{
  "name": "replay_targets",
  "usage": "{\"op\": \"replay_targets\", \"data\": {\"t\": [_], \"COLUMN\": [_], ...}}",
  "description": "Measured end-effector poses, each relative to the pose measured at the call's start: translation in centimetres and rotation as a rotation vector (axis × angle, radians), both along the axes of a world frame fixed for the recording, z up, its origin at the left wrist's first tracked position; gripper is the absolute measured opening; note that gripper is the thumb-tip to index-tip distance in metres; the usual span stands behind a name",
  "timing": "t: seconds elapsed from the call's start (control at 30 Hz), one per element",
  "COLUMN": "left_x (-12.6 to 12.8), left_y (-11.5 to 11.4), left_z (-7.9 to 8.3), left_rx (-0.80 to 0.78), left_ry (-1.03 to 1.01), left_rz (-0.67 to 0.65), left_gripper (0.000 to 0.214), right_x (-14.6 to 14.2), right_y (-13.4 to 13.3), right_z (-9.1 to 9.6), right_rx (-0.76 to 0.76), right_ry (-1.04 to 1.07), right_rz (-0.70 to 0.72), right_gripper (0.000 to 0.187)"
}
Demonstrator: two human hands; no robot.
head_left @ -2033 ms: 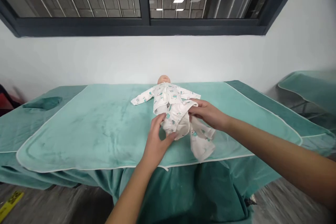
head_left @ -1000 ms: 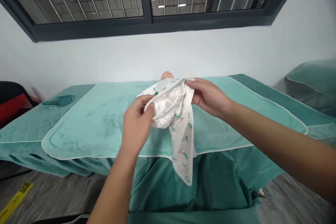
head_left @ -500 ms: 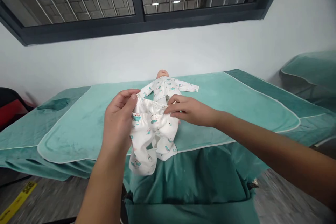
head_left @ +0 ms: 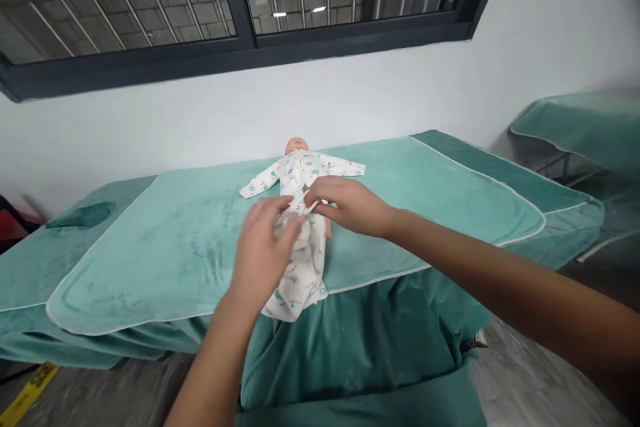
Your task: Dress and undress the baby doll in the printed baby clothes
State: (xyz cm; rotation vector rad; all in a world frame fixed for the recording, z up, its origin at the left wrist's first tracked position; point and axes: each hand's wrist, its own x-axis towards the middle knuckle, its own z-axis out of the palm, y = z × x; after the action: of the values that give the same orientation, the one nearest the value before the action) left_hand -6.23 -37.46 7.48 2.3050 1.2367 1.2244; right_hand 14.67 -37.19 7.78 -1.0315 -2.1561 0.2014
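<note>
Small white baby pants (head_left: 300, 273) with a teal print hang in front of me, their legs reaching past the bed's front edge. My right hand (head_left: 350, 205) pinches the gathered waistband at its right side. Blurred by motion, my left hand (head_left: 263, 250) curls around the left side of the waistband, cloth between thumb and fingers. Behind the pants a baby doll (head_left: 297, 144) lies on its back, head toward the wall. It wears a matching printed shirt (head_left: 313, 163), sleeves spread sideways. The hands and pants hide most of the doll's legs.
A light teal mat (head_left: 165, 253) with white piping covers the bed. Darker green cloth (head_left: 370, 340) hangs down in front. Beyond the bed stand a white wall (head_left: 200, 120) and a barred window (head_left: 300, 0). Another teal-covered surface (head_left: 575, 127) is at the right.
My left hand has moved right, closer to my right hand, and the waistband is drawn narrower. The pants now hang bunched together. The view has shifted slightly.
</note>
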Motion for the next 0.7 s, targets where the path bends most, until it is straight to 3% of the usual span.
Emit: {"op": "replay_targets", "data": {"t": [0.07,0.13,0.23,0.3,0.43,0.5,0.6,0.7], "left_x": [0.7,0.9,0.5,0.2,0.3,0.6,1.2,2.0], "left_y": [-0.2,-0.4,-0.7,-0.9,-1.6,-1.9,-2.3,-2.2], "left_z": [-0.6,-0.9,-1.3,-1.4,-1.1,-0.8,-0.5,-1.2], "left_rx": [-0.159,-0.223,-0.086,0.057,0.243,0.166,-0.107,-0.34], "left_ry": [0.103,0.094,0.009,0.028,0.036,-0.048,-0.165,-0.157], "left_rz": [-0.152,-0.18,-0.119,-0.058,0.01,-0.024,-0.127,-0.176], "left_gripper": [0.023,0.021,0.026,0.032,0.019,0.017,0.013,0.014], "right_x": [-0.2,-0.3,-0.1,0.0,-0.1,-0.3,-0.6,-0.9], "right_y": [-0.2,-0.5,-1.1,-1.2,-1.3,-1.3,-1.2,-1.2], "right_z": [0.4,0.7,0.7,0.4,0.0,0.0,0.0,0.1], "right_rx": [0.01,-0.034,-0.219,-0.292,-0.235,-0.235,-0.289,-0.307], "right_ry": [0.101,0.227,0.419,0.5,0.423,0.396,0.464,0.531], "right_rz": [0.051,0.101,0.181,0.195,0.203,0.22,0.199,0.158], "right_gripper": [0.012,0.009,0.002,0.008,0.018,0.023,0.022,0.023]}}
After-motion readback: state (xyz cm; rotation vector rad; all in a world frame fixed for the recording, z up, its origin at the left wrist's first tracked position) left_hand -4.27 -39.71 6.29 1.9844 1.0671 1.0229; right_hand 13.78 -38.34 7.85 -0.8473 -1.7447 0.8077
